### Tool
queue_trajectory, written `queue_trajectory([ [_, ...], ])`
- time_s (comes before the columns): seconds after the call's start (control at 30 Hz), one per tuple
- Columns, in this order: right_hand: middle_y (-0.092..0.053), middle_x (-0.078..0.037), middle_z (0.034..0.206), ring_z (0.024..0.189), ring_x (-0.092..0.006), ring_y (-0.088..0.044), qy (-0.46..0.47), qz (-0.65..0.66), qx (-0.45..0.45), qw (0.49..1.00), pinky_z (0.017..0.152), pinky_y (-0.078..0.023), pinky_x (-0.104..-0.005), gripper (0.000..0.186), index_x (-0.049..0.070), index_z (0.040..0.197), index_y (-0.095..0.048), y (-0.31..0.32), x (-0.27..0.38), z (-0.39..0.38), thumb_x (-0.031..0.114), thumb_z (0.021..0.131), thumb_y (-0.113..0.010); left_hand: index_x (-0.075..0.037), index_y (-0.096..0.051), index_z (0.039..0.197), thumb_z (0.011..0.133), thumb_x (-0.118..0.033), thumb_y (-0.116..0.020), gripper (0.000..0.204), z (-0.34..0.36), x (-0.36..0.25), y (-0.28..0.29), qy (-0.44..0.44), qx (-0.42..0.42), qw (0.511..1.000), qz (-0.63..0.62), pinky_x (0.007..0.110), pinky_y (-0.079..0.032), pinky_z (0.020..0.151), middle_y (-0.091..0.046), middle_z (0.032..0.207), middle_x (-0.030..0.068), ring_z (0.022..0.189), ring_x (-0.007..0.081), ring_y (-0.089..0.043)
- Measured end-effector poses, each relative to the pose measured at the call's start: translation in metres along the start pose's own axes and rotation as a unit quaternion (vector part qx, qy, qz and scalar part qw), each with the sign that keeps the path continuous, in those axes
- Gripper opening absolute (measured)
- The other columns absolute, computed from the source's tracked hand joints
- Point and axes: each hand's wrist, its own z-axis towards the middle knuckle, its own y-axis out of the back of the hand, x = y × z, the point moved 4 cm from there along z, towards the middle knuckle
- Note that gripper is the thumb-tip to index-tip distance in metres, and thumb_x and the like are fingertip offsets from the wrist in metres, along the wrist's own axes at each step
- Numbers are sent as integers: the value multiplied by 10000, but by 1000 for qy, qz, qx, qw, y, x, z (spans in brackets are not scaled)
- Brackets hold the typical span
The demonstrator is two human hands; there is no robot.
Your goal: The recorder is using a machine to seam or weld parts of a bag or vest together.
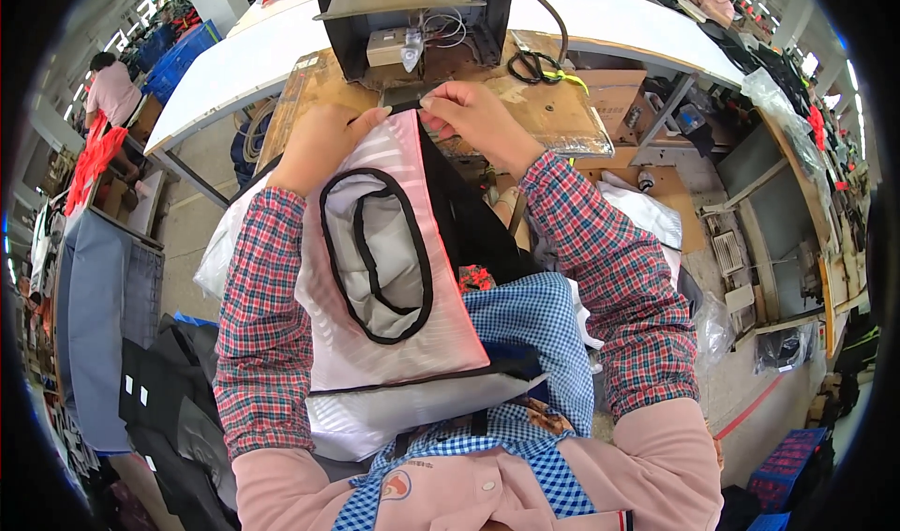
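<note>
Nearest lies the person's pink top (469, 484), crossed by a blue-checked apron (530, 325) that spreads over the lap. Long white tables (619, 15) run across the far side, left and right. Between apron and hands, in the middle, hangs the pink-and-white cloth piece (447, 278), with a black-bound oval opening; black fabric (469, 203) hangs just right of it. Beyond, a scuffed wooden worktable (572, 123) carries a dark metal housing (344, 39), which blocks the space straight ahead. Dark garments (169, 409) heap at the near left; a blue bin (183, 62) stands far left. The left hand (323, 142) and right hand (483, 123) each have thumb and forefinger pinched together on the cloth's far edge. Smallest, a black cable coil (534, 67) lies right of the housing.
</note>
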Motion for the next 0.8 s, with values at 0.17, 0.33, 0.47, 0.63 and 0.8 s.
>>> queue_trajectory([
  [0.17, -579, 13, 828, 745, -86, -536, -30, 39, -10, 999, 685, -459, -238, 198, 40, 926, -598, -6, -11, 23, 233, 945, -558, 44, -686, 817, 911, -462, -566, 528, 15, 9, 3, 31, 8, 999, -17, 446, -482, 643, -618, 692, 246, 672, 400, -623],
  [0.33, -545, 5, 779, 694, -108, -504, -38, 142, -28, 989, 616, -430, -268, 196, 50, 848, -588, -1, -25, 38, 227, 925, -555, 31, -700, 819, 909, -471, -566, 528, 27, 12, -4, 13, -12, 999, -39, 438, -489, 645, -626, 696, 240, 674, 386, -634],
  [0.47, -545, 15, 776, 709, -99, -504, -50, 154, -38, 986, 630, -424, -261, 176, 68, 847, -594, -8, -19, 43, 226, 917, -564, 30, -698, 792, 907, -495, -558, 555, 32, 28, -6, 33, -7, 999, -30, 440, -491, 635, -625, 679, 234, 667, 384, -635],
  [0.63, -546, 31, 769, 702, -79, -494, -45, 183, -57, 980, 620, -402, -243, 155, 91, 834, -598, -7, -19, 47, 227, 905, -576, 34, -696, 786, 907, -513, -551, 578, 38, 34, -10, 39, -16, 999, -26, 445, -489, 618, -614, 654, 236, 653, 387, -633],
  [0.8, -547, 34, 758, 688, -77, -495, -30, 195, -61, 978, 615, -397, -235, 154, 94, 821, -598, -8, -22, 49, 225, 901, -580, 33, -699, 809, 905, -524, -549, 585, 41, 35, -13, 45, -28, 998, -28, 451, -489, 617, -614, 655, 241, 653, 393, -632],
])
